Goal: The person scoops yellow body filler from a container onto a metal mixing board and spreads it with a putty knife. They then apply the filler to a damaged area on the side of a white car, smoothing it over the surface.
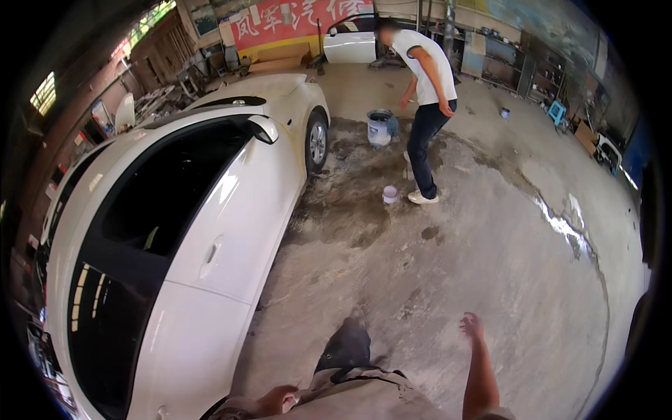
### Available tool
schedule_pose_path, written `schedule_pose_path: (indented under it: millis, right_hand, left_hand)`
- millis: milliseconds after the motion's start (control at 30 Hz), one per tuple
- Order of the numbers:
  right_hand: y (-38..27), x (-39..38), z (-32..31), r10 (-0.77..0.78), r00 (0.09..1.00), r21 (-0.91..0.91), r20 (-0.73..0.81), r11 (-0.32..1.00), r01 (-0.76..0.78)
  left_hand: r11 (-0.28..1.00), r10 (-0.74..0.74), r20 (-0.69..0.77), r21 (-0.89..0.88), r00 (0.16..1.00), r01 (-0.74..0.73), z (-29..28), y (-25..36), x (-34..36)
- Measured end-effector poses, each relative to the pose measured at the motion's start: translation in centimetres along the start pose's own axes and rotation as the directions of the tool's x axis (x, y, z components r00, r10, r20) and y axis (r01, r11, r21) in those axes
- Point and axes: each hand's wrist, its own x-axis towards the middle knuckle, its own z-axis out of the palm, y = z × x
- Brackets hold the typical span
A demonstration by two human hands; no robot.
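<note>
My right hand (472, 326) hangs over the concrete floor to the right of my body, its fingers loosely bent and apart with nothing in them. Low in the picture my left hand (278, 400) is held close to my waist, between my body and the white car (218, 297). Its fingers are curled, and a small pale patch shows at them that I cannot make out. The car's side, with its door handle (211, 256), is the thing nearest to that hand, though the two are apart.
A person (430, 84) in a white shirt bends beside a large bucket (380, 129). A small pale bucket (390, 194) stands at their feet. Wet patches and a puddle (563, 225) mark the floor. Shelves (500, 73), a blue stool (556, 112) and a detached car door (350, 45) line the back.
</note>
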Motion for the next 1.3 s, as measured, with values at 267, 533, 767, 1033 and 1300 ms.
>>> schedule_pose_path:
  millis: [267, 533, 767, 1033, 1300]
  right_hand:
    - [-8.6, 15.9, 3.6, -0.044, 0.999, -0.518, 0.003, 0.854, 0.039]
    - [-25.3, 25.1, 10.3, 0.029, 0.996, -0.601, 0.084, 0.799, 0.027]
    - [-34.9, 45.7, 18.0, -0.003, 0.947, -0.599, 0.322, 0.773, 0.206]
    - [-33.7, 75.2, 30.2, 0.089, 0.802, -0.757, 0.591, 0.405, 0.513]
    - [-30.4, 98.6, 46.4, -0.148, 0.752, -0.746, 0.642, 0.107, 0.657]
  left_hand:
    - [0.716, -0.439, -0.009, -0.608, 0.899, 0.344, -10.6, -6.9, 25.1]
    - [0.807, -0.572, -0.316, -0.381, 0.757, 0.45, -40.3, 8.1, 64.0]
    - [0.794, -0.536, -0.307, -0.499, 0.786, 0.347, -47.8, 18.2, 75.6]
    - [0.727, -0.631, -0.132, -0.445, 0.764, 0.524, -41.4, 15.7, 88.7]
    - [0.925, -0.3, 0.065, -0.223, 0.952, 0.307, -42.2, 4.1, 108.2]
